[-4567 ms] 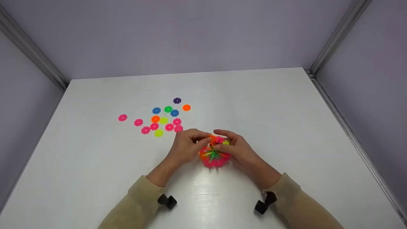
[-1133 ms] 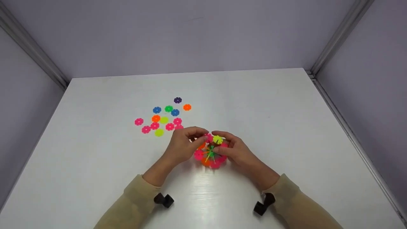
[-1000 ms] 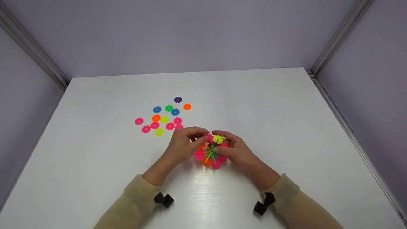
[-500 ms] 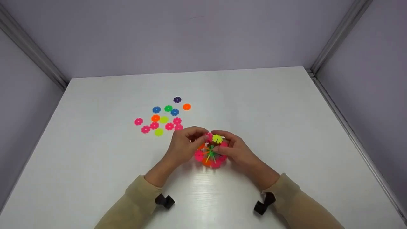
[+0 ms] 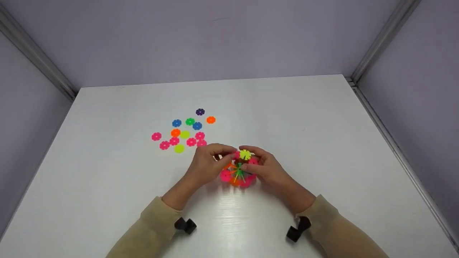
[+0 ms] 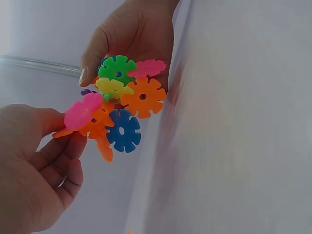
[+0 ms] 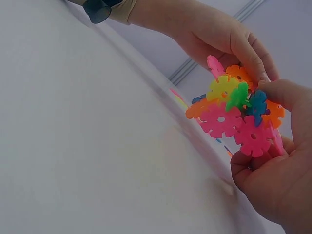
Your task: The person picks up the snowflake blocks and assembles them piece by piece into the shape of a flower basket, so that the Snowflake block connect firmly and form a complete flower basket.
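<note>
In the head view a cluster of interlocking notched plastic discs point(image 5: 226, 175), pink, orange, yellow, green and blue, is held between both hands above the table. My left hand point(image 5: 209, 163) is at its upper left; in the left wrist view its thumb and fingers pinch a pink disc point(image 6: 80, 114) at the cluster's edge, beside orange discs. My right hand point(image 5: 267, 166) grips the cluster from the right, thumb over the green middle. In the right wrist view the right thumb lies by a blue disc point(image 7: 257, 107), and its fingers curl under a pink disc point(image 7: 246, 141). A yellow disc point(image 5: 245, 154) shows between the hands.
Loose discs lie flat on the white table point(image 5: 304, 129) left of and beyond the hands: several pink point(image 5: 156, 136), two blue point(image 5: 176, 123), two orange point(image 5: 211, 120), two yellow point(image 5: 179, 148), one green point(image 5: 190, 122) and one purple point(image 5: 200, 112). Grey walls point(image 5: 215, 43) stand around the table.
The pink disc farthest left on the table is gone since the oldest frame, and my left hand now pinches a pink disc at the cluster. The cluster has turned; over the last second it tilted slightly.
</note>
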`<state>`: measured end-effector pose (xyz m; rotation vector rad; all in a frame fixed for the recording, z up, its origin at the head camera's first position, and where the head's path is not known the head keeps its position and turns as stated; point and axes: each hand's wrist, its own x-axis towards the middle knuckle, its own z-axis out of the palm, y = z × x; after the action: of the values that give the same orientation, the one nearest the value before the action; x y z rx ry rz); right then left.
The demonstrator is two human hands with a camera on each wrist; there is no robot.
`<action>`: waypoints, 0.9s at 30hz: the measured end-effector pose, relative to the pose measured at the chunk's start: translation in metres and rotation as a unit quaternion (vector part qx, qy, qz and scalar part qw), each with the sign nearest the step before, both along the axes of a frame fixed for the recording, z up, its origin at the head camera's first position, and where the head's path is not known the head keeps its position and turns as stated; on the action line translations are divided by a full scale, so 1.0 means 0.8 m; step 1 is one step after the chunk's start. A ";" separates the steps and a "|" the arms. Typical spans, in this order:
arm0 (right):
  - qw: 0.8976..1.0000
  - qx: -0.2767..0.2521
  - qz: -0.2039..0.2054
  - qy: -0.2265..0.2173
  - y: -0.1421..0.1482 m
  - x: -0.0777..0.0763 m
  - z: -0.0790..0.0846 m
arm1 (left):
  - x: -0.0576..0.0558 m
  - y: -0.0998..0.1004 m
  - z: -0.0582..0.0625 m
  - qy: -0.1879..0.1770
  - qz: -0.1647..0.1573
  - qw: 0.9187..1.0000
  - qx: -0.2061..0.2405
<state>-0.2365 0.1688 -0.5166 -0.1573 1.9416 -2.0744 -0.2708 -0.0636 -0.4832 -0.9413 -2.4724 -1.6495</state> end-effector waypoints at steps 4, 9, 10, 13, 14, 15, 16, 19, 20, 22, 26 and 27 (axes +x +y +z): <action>1.000 -0.019 -0.001 0.008 0.000 0.000 0.000 | 0.000 0.000 -0.003 -0.003 0.003 1.000 0.002; 0.998 -0.059 0.000 0.006 0.001 -0.001 -0.002 | 0.001 0.001 -0.004 -0.006 0.007 1.000 -0.006; 0.998 -0.057 -0.003 0.006 0.002 -0.002 -0.002 | 0.001 0.002 -0.004 -0.008 0.009 1.000 -0.006; 0.999 -0.047 -0.017 0.001 0.003 -0.002 -0.001 | 0.001 0.002 -0.005 -0.015 0.016 1.000 0.007; 0.998 -0.052 -0.022 -0.004 0.004 -0.003 -0.001 | 0.001 0.002 -0.005 -0.017 0.018 1.000 0.016; 0.998 -0.058 -0.027 -0.010 0.004 -0.002 -0.001 | 0.001 0.002 -0.006 -0.019 0.023 0.999 0.022; 0.997 -0.065 -0.033 -0.015 0.004 -0.002 0.000 | 0.001 0.002 -0.006 -0.020 0.028 0.999 0.030; 0.993 -0.102 -0.041 -0.033 0.003 -0.001 0.000 | 0.001 0.003 -0.007 -0.026 0.044 0.998 0.044; 0.993 -0.108 -0.043 -0.037 0.002 -0.001 0.000 | 0.001 0.003 -0.007 -0.029 0.049 0.997 0.049; 0.992 -0.111 -0.044 -0.041 0.001 -0.001 0.000 | 0.001 0.003 -0.007 -0.038 0.060 0.996 0.054; 0.992 -0.105 -0.052 -0.043 0.000 -0.001 0.000 | 0.000 0.002 -0.005 -0.058 0.061 0.995 0.055; 0.992 -0.102 -0.054 -0.043 0.000 -0.001 0.001 | 0.000 0.002 -0.005 -0.062 0.058 0.995 0.053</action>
<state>-0.2373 0.1687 -0.5162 -0.0054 1.7211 -2.3070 -0.2706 -0.0621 -0.4871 -0.6885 -2.4341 -1.8318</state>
